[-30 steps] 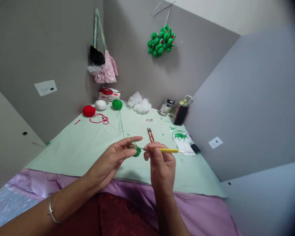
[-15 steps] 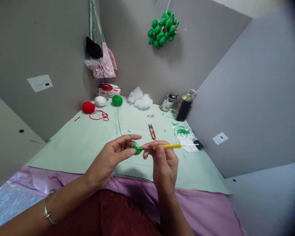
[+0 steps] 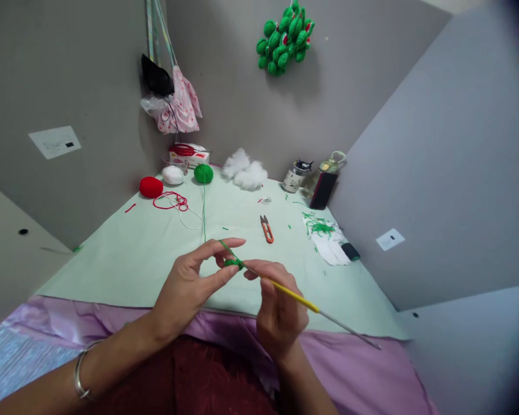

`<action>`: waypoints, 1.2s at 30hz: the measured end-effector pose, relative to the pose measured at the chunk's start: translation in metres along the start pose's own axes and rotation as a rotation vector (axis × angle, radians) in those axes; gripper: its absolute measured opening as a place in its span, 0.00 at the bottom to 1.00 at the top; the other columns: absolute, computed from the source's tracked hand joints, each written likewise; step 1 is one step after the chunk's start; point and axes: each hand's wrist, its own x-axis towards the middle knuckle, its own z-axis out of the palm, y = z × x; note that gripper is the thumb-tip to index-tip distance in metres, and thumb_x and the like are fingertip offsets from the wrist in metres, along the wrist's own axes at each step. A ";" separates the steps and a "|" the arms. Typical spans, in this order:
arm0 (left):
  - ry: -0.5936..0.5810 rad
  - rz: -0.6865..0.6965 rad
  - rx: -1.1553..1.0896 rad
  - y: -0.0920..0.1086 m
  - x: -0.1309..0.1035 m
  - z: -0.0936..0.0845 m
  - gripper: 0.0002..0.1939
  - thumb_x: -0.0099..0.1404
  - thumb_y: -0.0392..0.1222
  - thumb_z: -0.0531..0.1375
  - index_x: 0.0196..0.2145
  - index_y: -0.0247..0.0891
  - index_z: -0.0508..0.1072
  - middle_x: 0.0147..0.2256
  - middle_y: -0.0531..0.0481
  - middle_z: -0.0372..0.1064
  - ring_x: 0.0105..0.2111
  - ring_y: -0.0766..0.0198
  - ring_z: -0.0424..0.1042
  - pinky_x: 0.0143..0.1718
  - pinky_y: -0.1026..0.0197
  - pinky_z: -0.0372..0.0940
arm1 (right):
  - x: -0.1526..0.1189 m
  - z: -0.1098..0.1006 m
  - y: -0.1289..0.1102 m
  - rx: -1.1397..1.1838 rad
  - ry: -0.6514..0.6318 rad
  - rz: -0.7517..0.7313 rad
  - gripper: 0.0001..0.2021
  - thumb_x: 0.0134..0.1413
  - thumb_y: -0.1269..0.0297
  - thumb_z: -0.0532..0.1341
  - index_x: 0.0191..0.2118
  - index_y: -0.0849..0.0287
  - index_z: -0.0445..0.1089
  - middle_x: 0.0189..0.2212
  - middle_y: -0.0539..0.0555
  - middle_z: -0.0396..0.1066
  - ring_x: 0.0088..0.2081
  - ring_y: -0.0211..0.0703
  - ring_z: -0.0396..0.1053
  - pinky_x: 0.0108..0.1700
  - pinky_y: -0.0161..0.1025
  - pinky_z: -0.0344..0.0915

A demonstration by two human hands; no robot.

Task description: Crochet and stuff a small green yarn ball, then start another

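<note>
Hook [image 3: 297, 297], nearly level before, now slants; hands [image 3: 281, 314] grip it and green crochet [image 3: 233, 263].

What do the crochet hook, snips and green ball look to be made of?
Crochet hook: greyish shaft with sheen, likely metal; smooth yellow grip, perhaps plastic.
Snips: dark blades, probably steel; orange handles, painted metal or plastic.
Green ball: matte wound yarn, a strand trailing off; fibre unclear.

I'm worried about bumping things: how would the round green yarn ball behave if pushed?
The green yarn ball might roll, given its curved sides. Wound yarn suggests it's light and squashy. A push could tug the green strand running to the left hand.
</note>
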 end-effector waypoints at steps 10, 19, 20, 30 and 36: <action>-0.149 -0.442 -0.524 -0.001 0.010 0.005 0.26 0.58 0.44 0.74 0.54 0.42 0.80 0.28 0.57 0.65 0.25 0.72 0.54 0.39 0.64 0.61 | 0.001 0.000 0.003 -0.056 0.104 0.044 0.14 0.67 0.75 0.58 0.49 0.52 0.77 0.37 0.54 0.77 0.38 0.44 0.76 0.39 0.43 0.74; -0.106 -0.239 -0.386 -0.008 0.007 0.013 0.23 0.60 0.41 0.73 0.53 0.47 0.81 0.35 0.53 0.73 0.39 0.63 0.69 0.48 0.60 0.62 | 0.002 0.007 0.009 0.074 0.055 0.215 0.12 0.67 0.73 0.59 0.46 0.52 0.78 0.37 0.53 0.78 0.38 0.42 0.75 0.39 0.41 0.74; -0.083 -0.244 -0.400 -0.009 0.007 0.014 0.24 0.59 0.41 0.73 0.54 0.46 0.81 0.35 0.53 0.74 0.39 0.63 0.70 0.48 0.60 0.62 | -0.001 0.008 0.011 -0.012 0.054 0.127 0.14 0.66 0.75 0.60 0.49 0.50 0.78 0.40 0.54 0.79 0.40 0.44 0.76 0.41 0.43 0.75; -0.114 -0.376 -0.524 -0.015 0.018 0.013 0.18 0.58 0.40 0.73 0.48 0.42 0.84 0.35 0.52 0.75 0.38 0.65 0.69 0.49 0.61 0.63 | 0.006 -0.003 0.014 0.284 0.165 0.394 0.09 0.68 0.69 0.60 0.40 0.54 0.79 0.33 0.51 0.76 0.30 0.37 0.70 0.34 0.38 0.69; -0.116 -0.248 -0.330 -0.016 0.010 0.017 0.18 0.64 0.45 0.70 0.52 0.48 0.82 0.40 0.52 0.76 0.43 0.63 0.69 0.51 0.60 0.61 | 0.005 0.001 0.018 0.400 0.142 0.519 0.07 0.67 0.64 0.62 0.40 0.55 0.79 0.34 0.52 0.77 0.30 0.36 0.70 0.35 0.37 0.70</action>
